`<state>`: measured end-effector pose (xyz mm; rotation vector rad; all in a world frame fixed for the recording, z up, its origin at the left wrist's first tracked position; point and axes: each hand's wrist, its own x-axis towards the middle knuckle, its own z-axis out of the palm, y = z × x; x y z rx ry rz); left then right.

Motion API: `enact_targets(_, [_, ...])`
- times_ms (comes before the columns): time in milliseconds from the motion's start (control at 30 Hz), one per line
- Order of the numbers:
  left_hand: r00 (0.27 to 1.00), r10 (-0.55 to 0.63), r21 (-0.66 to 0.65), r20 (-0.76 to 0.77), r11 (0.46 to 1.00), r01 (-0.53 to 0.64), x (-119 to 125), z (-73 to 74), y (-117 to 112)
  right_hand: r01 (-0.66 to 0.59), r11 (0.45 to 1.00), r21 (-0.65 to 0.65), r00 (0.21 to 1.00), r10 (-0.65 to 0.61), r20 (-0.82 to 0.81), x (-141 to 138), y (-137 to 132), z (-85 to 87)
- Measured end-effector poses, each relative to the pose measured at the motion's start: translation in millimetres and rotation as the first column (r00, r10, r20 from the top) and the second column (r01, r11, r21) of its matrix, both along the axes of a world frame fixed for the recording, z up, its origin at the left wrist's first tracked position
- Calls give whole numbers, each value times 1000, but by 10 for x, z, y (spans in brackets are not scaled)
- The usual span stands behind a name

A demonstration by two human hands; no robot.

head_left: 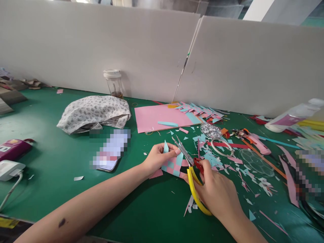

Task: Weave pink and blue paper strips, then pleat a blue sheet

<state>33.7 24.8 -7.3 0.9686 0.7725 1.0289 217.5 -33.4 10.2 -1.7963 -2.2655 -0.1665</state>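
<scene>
My left hand (158, 157) pinches a woven mat of pink and light-blue paper strips (174, 165), holding it just above the green table (63, 168). A blue strip end sticks up between its fingers. My right hand (217, 194) grips scissors with yellow and red handles (193, 182). Their metal blades are parted and point up-left over the top edge of the woven mat, close to my left fingertips.
Paper scraps (243, 175) litter the table to the right, beside a pink glue gun (255, 141) and a headband (220, 146). A pink sheet (154, 118), a floral cloth bag (93, 113), a jar (113, 82) and a phone (110, 152) lie behind. White partitions (101, 44) close the far edge.
</scene>
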Motion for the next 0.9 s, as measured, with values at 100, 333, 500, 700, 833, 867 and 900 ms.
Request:
enact_targets(100, [1000, 5, -9, -7, 1000, -5, 0, 4, 2, -21, 1000, 11, 1000, 21, -13, 2, 7, -12])
enact_targets(333, [1000, 13, -20, -5, 1000, -13, 1, 2, 3, -43, 999, 23, 998, 44, -40, 1, 7, 0])
enact_targets(500, [1000, 20, 14, -8, 1000, -20, 1, -15, 3, 63, 998, -30, 987, -67, -147, 54, 52, 48])
enact_targets(700, [1000, 30, 7, 2, 1000, -30, 11, 5, 12, 247, 949, -197, 898, -300, -322, 217, 207, 170])
enact_targets(833, [998, 22, -23, 51, 1000, -21, 8, 24, 4, 189, 950, -247, 838, -287, -464, 203, 234, 196])
enact_targets(867, [998, 16, -37, 55, 999, -14, 6, 26, 3, 179, 954, -239, 837, -276, -473, 181, 231, 197])
enact_targets(900, [999, 10, -48, 51, 999, -8, 3, 27, 3, 169, 959, -228, 842, -260, -472, 156, 226, 196])
